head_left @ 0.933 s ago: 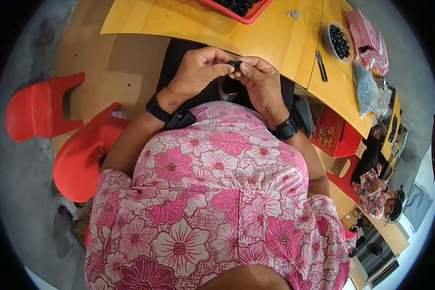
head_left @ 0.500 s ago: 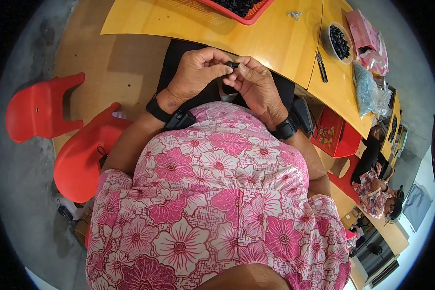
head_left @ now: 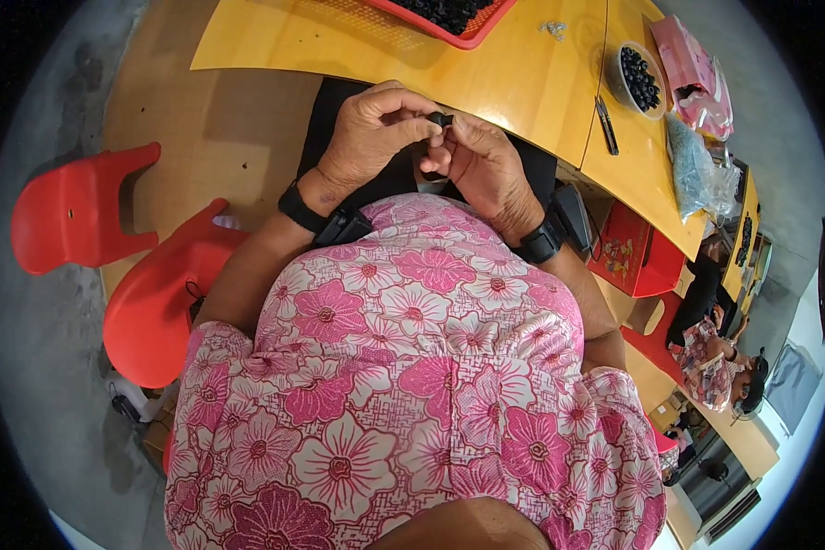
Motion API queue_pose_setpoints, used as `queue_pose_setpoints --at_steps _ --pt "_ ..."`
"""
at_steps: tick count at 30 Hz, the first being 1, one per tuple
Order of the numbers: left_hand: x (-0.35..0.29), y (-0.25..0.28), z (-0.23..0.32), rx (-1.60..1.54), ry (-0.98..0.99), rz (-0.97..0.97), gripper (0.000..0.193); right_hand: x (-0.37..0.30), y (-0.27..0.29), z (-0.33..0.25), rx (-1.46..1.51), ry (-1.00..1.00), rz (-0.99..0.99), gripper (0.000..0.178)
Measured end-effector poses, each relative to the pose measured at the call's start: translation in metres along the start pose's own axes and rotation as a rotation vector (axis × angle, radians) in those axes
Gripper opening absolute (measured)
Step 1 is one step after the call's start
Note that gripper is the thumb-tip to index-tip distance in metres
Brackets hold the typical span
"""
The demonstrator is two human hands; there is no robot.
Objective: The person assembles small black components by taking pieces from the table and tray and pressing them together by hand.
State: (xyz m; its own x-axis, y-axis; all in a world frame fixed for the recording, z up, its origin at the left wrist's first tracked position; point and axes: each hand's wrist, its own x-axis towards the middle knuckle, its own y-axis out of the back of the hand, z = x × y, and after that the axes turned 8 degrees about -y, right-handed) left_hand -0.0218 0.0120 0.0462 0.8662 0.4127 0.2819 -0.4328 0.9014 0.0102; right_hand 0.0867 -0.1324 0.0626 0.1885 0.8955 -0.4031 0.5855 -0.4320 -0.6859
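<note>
My left hand (head_left: 371,136) pinches a small black part (head_left: 442,120) between thumb and forefinger, just off the near edge of the yellow table. On the part's other side, the thumb of my right hand (head_left: 489,170) presses against it, with the other fingers curled below. A second dark bit shows under those curled fingers, too small to make out. Both hands are above my lap, and each wrist wears a black strap. A red basket (head_left: 472,42) of black parts sits on the table beyond them.
The yellow table (head_left: 532,92) carries a small silvery pile (head_left: 554,30), a clear bowl (head_left: 651,108) of black pieces, a black-handled cutter (head_left: 606,126), a pink bag (head_left: 683,55) and a clear bag (head_left: 690,170). Red chairs (head_left: 82,211) stand at left. Another person (head_left: 706,367) sits at far right.
The right hand's fingers have curled in more beneath the part, and its thumb has shifted slightly. The left hand keeps its pinch almost in place.
</note>
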Motion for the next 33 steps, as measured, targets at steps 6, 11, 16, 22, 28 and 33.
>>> queue_pose_setpoints --at_steps 6,11,16,22,28,33 --pt "0.001 0.0 0.0 0.047 -0.061 0.037 0.016 0.002 -0.004 0.0 -0.004 0.011 -0.012 0.026" --pt "0.004 0.003 0.011 0.162 -0.077 0.0 0.015 0.0 -0.006 -0.001 0.01 -0.019 0.019 0.026" --pt "0.006 0.003 0.012 0.215 -0.071 0.003 0.014 0.001 -0.005 -0.001 0.076 -0.039 -0.016 0.026" --pt "0.004 0.001 0.009 0.21 -0.088 0.025 0.014 0.003 -0.005 0.002 0.142 -0.07 -0.005 0.025" --pt "0.004 -0.004 0.004 0.215 -0.12 0.052 0.013 0.003 -0.009 0.005 0.171 -0.06 0.062 0.023" --pt "0.005 -0.004 0.004 0.258 -0.125 0.052 0.012 0.005 -0.009 0.006 0.202 -0.063 0.097 0.022"
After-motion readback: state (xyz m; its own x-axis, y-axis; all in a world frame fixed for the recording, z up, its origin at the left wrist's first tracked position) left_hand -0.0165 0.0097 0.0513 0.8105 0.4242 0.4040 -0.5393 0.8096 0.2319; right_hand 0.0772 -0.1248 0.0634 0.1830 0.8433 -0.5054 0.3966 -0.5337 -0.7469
